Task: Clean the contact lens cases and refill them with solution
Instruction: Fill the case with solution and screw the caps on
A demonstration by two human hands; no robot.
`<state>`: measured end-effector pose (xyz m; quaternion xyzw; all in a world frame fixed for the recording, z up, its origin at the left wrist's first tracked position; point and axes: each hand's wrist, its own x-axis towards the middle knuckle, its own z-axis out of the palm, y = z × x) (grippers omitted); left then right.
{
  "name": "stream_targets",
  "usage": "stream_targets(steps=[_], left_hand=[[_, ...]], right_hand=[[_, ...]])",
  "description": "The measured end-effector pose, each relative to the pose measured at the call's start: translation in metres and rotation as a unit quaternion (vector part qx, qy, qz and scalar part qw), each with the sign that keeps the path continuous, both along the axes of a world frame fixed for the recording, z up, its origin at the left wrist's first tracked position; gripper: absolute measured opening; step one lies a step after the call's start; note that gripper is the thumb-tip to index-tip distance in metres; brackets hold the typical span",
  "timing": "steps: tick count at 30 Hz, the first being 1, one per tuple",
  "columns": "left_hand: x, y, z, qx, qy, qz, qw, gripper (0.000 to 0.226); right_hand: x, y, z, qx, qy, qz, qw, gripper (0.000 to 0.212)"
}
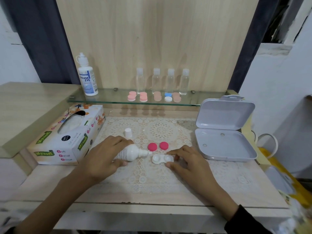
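Head view: a person works at a wooden dressing table, both hands low over a lace mat (pixel 160 130).
Left hand: the left hand (pixel 104 154) is curled round a small solution bottle (pixel 130 152), holding it tipped almost flat with the nozzle pointing right.
Right hand: the right hand (pixel 187 161) pinches the right end of the white lens case (pixel 162 159) between thumb and fingers, steadying it on the mat.
Task's thing: the lens case lies near the middle of the mat with both wells uncapped and facing up. The nozzle tip is just beside its left well.
Caps: two pink caps (pixel 152 146) lie side by side just beyond the case.
Step in hand: this looks like solution going into the left well, as a rinse or a refill. Whether any liquid is in the wells cannot be told.
Next move: it calls for the nozzle over the well and a gentle squeeze, then a shift to the right well, where the holding fingers crowd the rim.
Bottle cap: a white bottle cap (pixel 128 132) stands upright farther back, left of the pink caps.
Left side: a tissue box (pixel 67 135) sits close to the left hand, handy for wiping.
Right side: an open grey tin (pixel 224 132) sits near the right hand with its lid raised.
Far shelf: a glass shelf (pixel 109 101) carries a large solution bottle (pixel 87 76), four clear bottles (pixel 140 80) and a row of spare lens cases (pixel 143 97).
In the way: nothing lies between nozzle and case, though the pink caps are near enough to be nudged.
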<state>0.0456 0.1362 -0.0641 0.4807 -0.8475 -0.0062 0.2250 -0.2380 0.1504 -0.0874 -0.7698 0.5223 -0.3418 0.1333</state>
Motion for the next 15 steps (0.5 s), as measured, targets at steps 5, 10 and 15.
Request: stream_targets(steps=[5,10,15], left_hand=[[-0.002,-0.002,0.006,-0.033,-0.048,-0.013,0.998,0.061],[-0.002,-0.001,0.012,-0.061,-0.089,-0.012,0.994,0.065],[-0.006,-0.002,0.016,-0.079,-0.113,-0.011,0.990,0.069]], right_hand=[[0.000,-0.001,-0.002,-0.008,0.006,-0.003,1.000,0.033],[0.000,0.000,-0.003,-0.019,0.009,-0.003,1.000,0.025],[-0.001,0.000,-0.005,-0.021,0.015,-0.001,1.000,0.025]])
